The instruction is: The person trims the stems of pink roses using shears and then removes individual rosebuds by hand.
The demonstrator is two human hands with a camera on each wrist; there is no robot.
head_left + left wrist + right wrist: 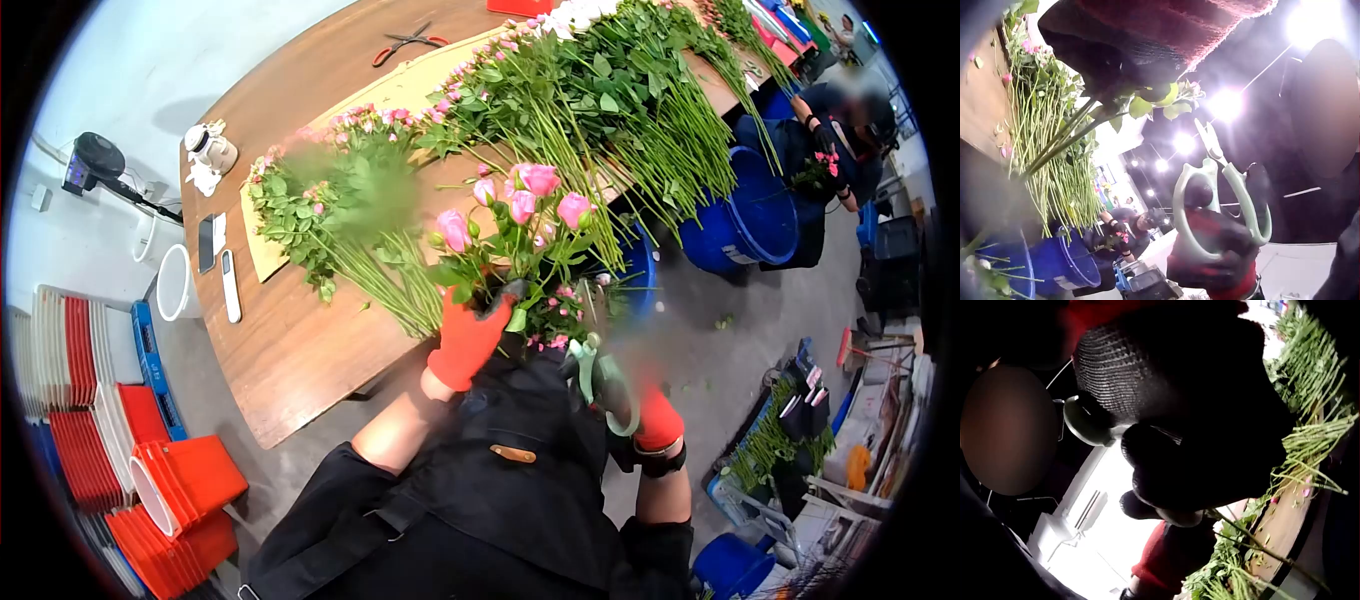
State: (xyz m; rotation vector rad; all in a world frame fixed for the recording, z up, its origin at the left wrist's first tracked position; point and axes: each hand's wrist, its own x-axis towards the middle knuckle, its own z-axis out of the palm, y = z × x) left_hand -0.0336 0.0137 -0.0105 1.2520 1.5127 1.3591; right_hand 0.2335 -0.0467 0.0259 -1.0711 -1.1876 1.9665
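Note:
In the head view my left hand [470, 335], in a red glove with dark fingers, grips a spray of pink roses [540, 180] by the stems, blooms upward. The left wrist view shows the gripped stems [1063, 144] running down from the dark glove. My right hand [655, 418], gloved alike, holds scissors [588, 365] with pale green handles. Its fingers pass through the handle loops [1179, 212], and the blades [1212, 142] point up, slightly parted, apart from the stems. In the right wrist view the glove's back hides most of the scissors.
Rose bundles [610, 90] cover the back of the wooden table [290, 370]. Black-and-red scissors [405, 42], a phone [207, 245] and a white handheld device [231, 285] lie there too. Blue buckets [740, 215] stand right, near another person [830, 150]. Orange buckets [190, 480] stack left.

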